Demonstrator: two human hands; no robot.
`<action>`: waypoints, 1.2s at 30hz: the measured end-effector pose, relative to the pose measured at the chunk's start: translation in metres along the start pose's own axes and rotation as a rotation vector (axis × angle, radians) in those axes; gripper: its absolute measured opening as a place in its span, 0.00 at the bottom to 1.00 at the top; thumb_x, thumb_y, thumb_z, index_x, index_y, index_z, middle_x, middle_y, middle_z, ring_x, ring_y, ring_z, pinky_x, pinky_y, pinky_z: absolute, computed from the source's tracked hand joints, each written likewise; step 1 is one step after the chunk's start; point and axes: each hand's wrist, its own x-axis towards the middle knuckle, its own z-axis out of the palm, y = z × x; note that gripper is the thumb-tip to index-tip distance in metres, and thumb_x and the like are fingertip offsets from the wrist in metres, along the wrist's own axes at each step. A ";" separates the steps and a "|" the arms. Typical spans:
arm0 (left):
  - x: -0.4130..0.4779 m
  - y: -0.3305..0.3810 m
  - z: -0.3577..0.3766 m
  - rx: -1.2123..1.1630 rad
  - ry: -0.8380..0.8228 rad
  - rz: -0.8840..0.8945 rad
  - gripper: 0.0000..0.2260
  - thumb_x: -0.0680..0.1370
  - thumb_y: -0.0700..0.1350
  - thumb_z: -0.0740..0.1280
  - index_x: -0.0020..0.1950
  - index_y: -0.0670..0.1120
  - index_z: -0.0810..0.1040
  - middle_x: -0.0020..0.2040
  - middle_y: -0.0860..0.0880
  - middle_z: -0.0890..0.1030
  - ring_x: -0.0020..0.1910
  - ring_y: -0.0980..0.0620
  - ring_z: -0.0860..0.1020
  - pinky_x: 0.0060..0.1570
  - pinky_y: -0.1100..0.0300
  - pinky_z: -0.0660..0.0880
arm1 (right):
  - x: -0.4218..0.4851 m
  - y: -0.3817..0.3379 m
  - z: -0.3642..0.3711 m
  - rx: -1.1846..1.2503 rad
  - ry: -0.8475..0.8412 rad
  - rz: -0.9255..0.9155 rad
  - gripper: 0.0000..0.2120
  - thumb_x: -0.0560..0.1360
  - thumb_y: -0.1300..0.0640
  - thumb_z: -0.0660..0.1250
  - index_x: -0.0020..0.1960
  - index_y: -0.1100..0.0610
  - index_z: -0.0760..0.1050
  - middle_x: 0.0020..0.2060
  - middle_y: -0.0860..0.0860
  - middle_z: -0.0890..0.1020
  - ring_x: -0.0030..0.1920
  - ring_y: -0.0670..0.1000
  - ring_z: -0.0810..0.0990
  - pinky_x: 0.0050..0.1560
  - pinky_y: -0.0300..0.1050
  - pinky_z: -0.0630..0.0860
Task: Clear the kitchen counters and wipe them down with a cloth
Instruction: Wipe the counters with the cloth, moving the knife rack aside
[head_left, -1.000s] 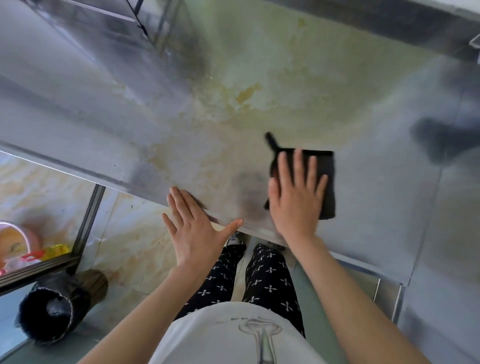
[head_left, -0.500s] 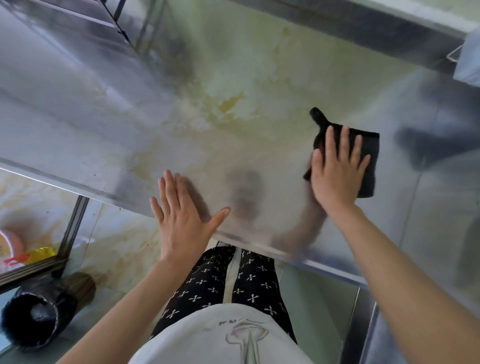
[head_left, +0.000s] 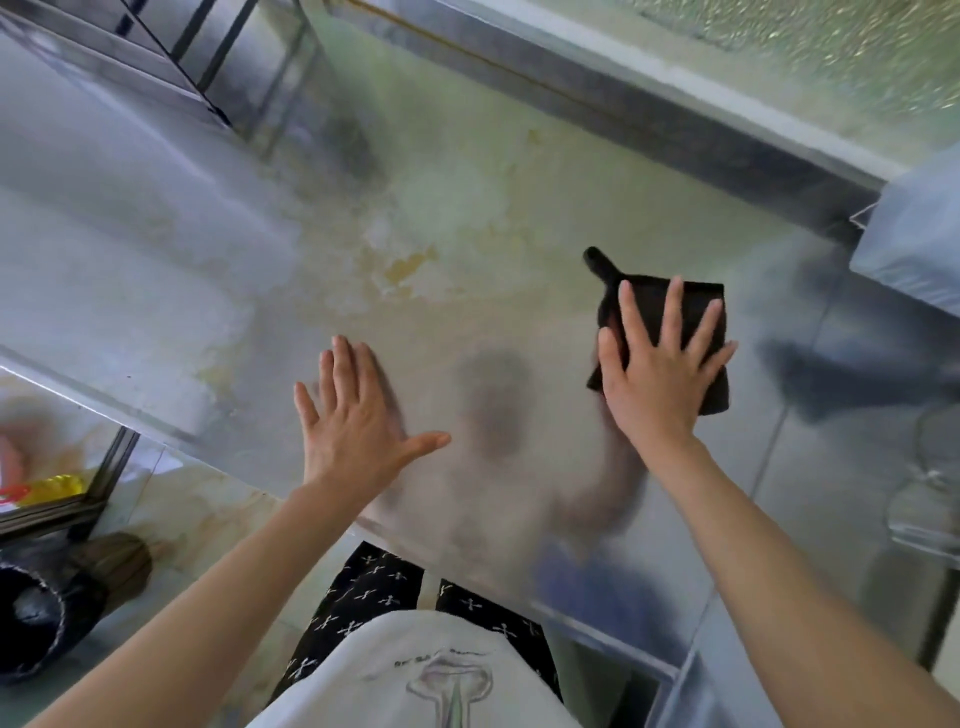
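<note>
A folded black cloth (head_left: 698, 306) lies flat on the steel counter (head_left: 156, 249), right of centre. My right hand (head_left: 657, 371) presses down on it with the fingers spread, covering its near left part. My left hand (head_left: 353, 423) rests flat on the counter near its front edge, fingers apart, holding nothing. A yellowish stain (head_left: 410, 267) marks the counter a little beyond and between the hands.
A pale blue-grey box (head_left: 919, 244) stands at the counter's right edge. A metal rack frame (head_left: 218, 67) rises at the back left. Below the counter on the left, a black-lined bin (head_left: 36, 621) sits on the floor, with a yellow object (head_left: 52, 486) on a lower shelf.
My right hand has slid the black cloth across the counter from near the front edge to the right and farther back. My left hand has stayed flat near the front edge.
</note>
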 end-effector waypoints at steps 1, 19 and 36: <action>0.001 0.000 0.000 -0.005 -0.009 0.001 0.59 0.61 0.77 0.57 0.74 0.41 0.34 0.75 0.43 0.34 0.74 0.46 0.35 0.71 0.44 0.38 | 0.006 -0.005 -0.002 0.022 0.008 0.058 0.25 0.79 0.40 0.47 0.75 0.41 0.52 0.77 0.55 0.50 0.74 0.68 0.44 0.67 0.74 0.43; 0.006 0.027 -0.011 -0.079 0.054 0.135 0.55 0.63 0.77 0.56 0.75 0.46 0.35 0.74 0.51 0.34 0.71 0.54 0.32 0.70 0.50 0.36 | 0.053 -0.023 -0.006 0.047 0.057 -0.017 0.25 0.79 0.42 0.48 0.76 0.44 0.53 0.76 0.55 0.53 0.74 0.66 0.48 0.69 0.71 0.46; 0.050 0.060 0.005 0.010 0.036 0.225 0.48 0.64 0.78 0.46 0.72 0.51 0.29 0.71 0.51 0.28 0.70 0.51 0.28 0.70 0.46 0.37 | 0.014 -0.030 0.008 -0.033 0.034 -0.496 0.25 0.78 0.41 0.53 0.74 0.43 0.57 0.75 0.53 0.59 0.74 0.65 0.55 0.67 0.71 0.52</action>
